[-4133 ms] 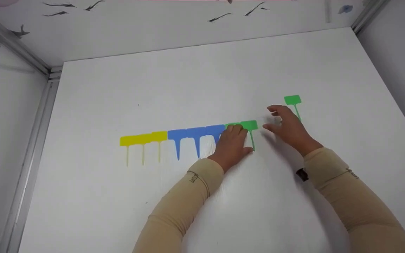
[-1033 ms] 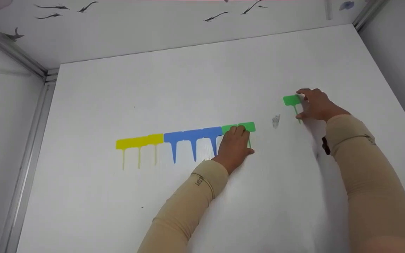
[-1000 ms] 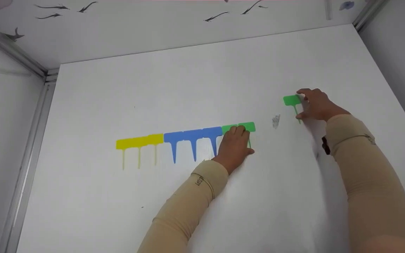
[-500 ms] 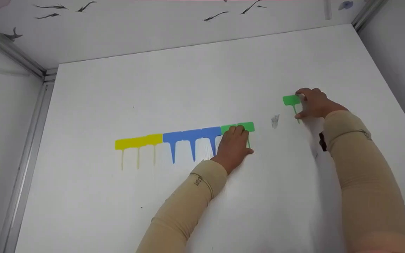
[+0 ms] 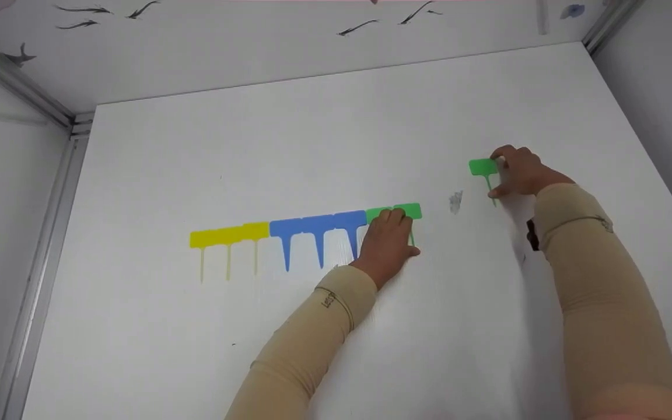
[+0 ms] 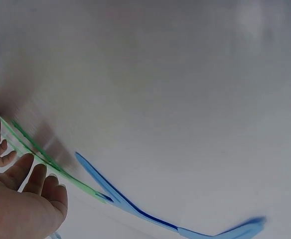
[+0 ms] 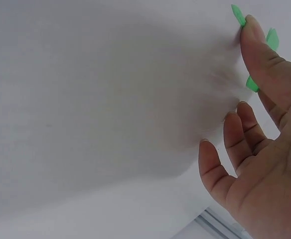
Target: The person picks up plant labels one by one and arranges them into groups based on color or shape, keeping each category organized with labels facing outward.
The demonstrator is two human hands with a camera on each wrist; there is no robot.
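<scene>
A row of T-shaped plastic plant labels lies edge to edge on the white board: yellow labels [image 5: 229, 235], blue labels [image 5: 318, 224] and green labels [image 5: 408, 210] at the right end. My left hand [image 5: 384, 245] rests with its fingertips on the green pair and covers part of them and of the last blue stem. In the left wrist view its fingers [image 6: 37, 179] are loosely bent beside the green stems. Further right and higher lies a lone green plant label [image 5: 482, 167]. My right hand [image 5: 525, 171] holds it, index finger at the head's top edge, thumb [image 7: 252, 32] on the stem.
The white board [image 5: 155, 326] fills most of the head view. A grey smudge [image 5: 456, 202] marks it between the row and the lone label. Behind stands a panel with painted birds [image 5: 359, 27], and a metal frame rail [image 5: 50, 251] runs along the left.
Over about four seconds my right hand has gone from beside the row's end, right and up to the lone green label. My left hand stays on the row. The last second shows little motion.
</scene>
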